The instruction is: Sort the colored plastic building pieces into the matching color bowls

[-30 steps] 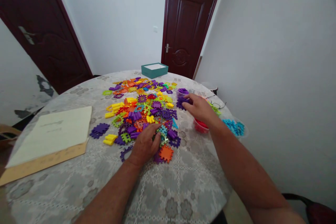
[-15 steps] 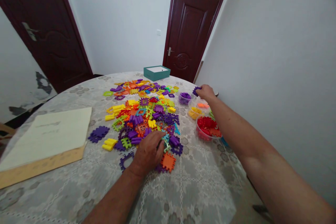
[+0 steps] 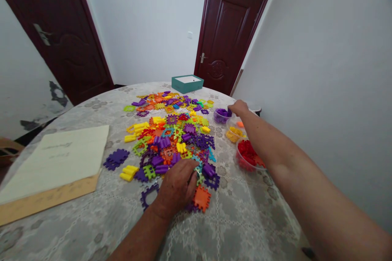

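My left hand [image 3: 177,185] rests on the near side of a heap of colourful interlocking plastic tiles [image 3: 168,153]. Its fingers are curled in, and what they hold, if anything, is hidden. Beside the fingertips lie a pale green tile [image 3: 200,178] and an orange square tile [image 3: 202,198]. Stretched out to the right, my right hand [image 3: 240,108] is at the right rim of a clear bowl of purple pieces [image 3: 221,116]. Its fingers pinch a dark purple tile [image 3: 229,112], mostly covered by the fingertips.
Close to the right forearm stand clear bowls of yellow pieces [image 3: 235,133] and red pieces [image 3: 246,155]. A second heap [image 3: 165,102] lies farther back, before a green box [image 3: 187,84]. Papers [image 3: 58,159] lie at left on the patterned tablecloth [image 3: 245,216].
My right hand has brought the dark purple tile left and down, from beside the purple bowl to its rim. My left hand stays on the heap. The view has shifted slightly.
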Tool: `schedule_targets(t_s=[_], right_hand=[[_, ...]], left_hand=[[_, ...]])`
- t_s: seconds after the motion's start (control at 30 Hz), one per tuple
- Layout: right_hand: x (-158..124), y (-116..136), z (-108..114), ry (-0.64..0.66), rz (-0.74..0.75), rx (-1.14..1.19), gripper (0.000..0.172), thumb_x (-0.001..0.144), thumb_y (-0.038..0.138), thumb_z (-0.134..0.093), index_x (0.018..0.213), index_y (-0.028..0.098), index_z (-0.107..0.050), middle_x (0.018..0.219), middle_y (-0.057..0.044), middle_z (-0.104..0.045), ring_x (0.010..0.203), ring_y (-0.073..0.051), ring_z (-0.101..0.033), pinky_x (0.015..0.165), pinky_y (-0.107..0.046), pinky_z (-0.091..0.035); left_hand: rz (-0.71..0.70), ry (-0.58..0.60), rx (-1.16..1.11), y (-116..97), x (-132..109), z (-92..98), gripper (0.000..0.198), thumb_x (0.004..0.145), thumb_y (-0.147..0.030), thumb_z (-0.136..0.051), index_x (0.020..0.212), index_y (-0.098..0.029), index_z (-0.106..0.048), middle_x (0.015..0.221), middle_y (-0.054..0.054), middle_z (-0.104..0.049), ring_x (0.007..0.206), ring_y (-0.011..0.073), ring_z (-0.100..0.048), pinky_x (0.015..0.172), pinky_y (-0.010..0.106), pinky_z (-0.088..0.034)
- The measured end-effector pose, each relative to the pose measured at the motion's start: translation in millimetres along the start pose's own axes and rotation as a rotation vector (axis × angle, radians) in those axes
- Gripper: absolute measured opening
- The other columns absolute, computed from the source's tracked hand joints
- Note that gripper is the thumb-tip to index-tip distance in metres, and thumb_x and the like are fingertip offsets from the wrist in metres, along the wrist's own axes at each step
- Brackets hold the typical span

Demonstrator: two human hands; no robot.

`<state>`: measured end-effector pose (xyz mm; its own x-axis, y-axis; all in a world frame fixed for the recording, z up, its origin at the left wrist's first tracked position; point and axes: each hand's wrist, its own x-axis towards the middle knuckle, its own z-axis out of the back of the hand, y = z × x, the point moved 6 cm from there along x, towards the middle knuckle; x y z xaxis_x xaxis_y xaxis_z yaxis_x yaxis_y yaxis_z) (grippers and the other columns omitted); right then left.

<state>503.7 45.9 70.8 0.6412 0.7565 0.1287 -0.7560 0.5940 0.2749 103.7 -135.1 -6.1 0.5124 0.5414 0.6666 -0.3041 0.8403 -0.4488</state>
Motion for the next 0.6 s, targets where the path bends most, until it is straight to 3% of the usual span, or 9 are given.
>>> schedule_targets(t_s=[0.2, 0.27, 0.37, 0.47, 0.53, 0.6], right_hand=[[-15.1, 1.9, 33.9, -0.068, 0.015, 0.001, 0.030, 0.088, 0.020, -0.064, 0.111, 0.004, -0.074, 0.098, -0.023, -0.075, 0.100, -0.032, -0.071, 0.089, -0.039, -0.055], [-38.9, 7.5, 47.3, -0.122, 0.097, 0.021, 0.028, 0.090, 0.017, -0.060, 0.110, 0.008, -0.076, 0.104, -0.020, -0.076, 0.104, -0.030, -0.070, 0.094, -0.037, -0.053], [-99.1, 21.4, 61.5, -0.226, 0.315, 0.096, 0.030, 0.092, 0.017, -0.053, 0.110, 0.014, -0.077, 0.112, -0.014, -0.076, 0.107, -0.026, -0.069, 0.099, -0.034, -0.050], [-158.4, 31.8, 62.2, -0.220, 0.487, 0.134, 0.033, 0.095, 0.019, -0.050, 0.114, 0.015, -0.077, 0.117, -0.010, -0.076, 0.110, -0.023, -0.067, 0.102, -0.033, -0.048], [-176.4, 32.7, 61.5, -0.188, 0.535, 0.122, 0.034, 0.096, 0.019, -0.049, 0.115, 0.016, -0.077, 0.118, -0.010, -0.076, 0.111, -0.023, -0.067, 0.103, -0.032, -0.047], [-173.0, 25.9, 64.5, -0.165, 0.503, 0.087, 0.033, 0.095, 0.017, -0.050, 0.114, 0.017, -0.078, 0.120, -0.010, -0.076, 0.112, -0.022, -0.067, 0.104, -0.032, -0.047]], left_hand=[[0.004, 0.014, 0.004, 1.8, -0.7, -1.3, 0.028, 0.095, -0.013, -0.052, 0.118, -0.021, -0.065, 0.108, 0.011, -0.073, 0.105, 0.0248, -0.070, 0.097, 0.042, -0.058], [0.005, 0.014, 0.011, 1.8, -0.2, -1.1, 0.027, 0.095, -0.014, -0.052, 0.117, -0.021, -0.066, 0.108, 0.011, -0.073, 0.105, 0.0252, -0.070, 0.097, 0.043, -0.057], [0.008, 0.019, 0.017, 1.9, 0.8, -1.4, 0.026, 0.095, -0.014, -0.052, 0.116, -0.019, -0.066, 0.108, 0.011, -0.073, 0.104, 0.0254, -0.069, 0.097, 0.044, -0.056], [0.012, 0.019, 0.029, 2.6, 1.5, -1.2, 0.026, 0.095, -0.014, -0.051, 0.115, -0.018, -0.067, 0.106, 0.011, -0.073, 0.104, 0.0252, -0.069, 0.098, 0.044, -0.056], [0.008, 0.017, 0.042, 3.1, 2.0, -0.5, 0.025, 0.096, -0.014, -0.050, 0.115, -0.018, -0.067, 0.106, 0.011, -0.073, 0.103, 0.0250, -0.069, 0.097, 0.044, -0.056], [0.002, 0.007, 0.057, 3.6, 2.5, 0.7, 0.025, 0.096, -0.014, -0.050, 0.115, -0.019, -0.066, 0.105, 0.011, -0.073, 0.102, 0.0249, -0.069, 0.096, 0.043, -0.056]])
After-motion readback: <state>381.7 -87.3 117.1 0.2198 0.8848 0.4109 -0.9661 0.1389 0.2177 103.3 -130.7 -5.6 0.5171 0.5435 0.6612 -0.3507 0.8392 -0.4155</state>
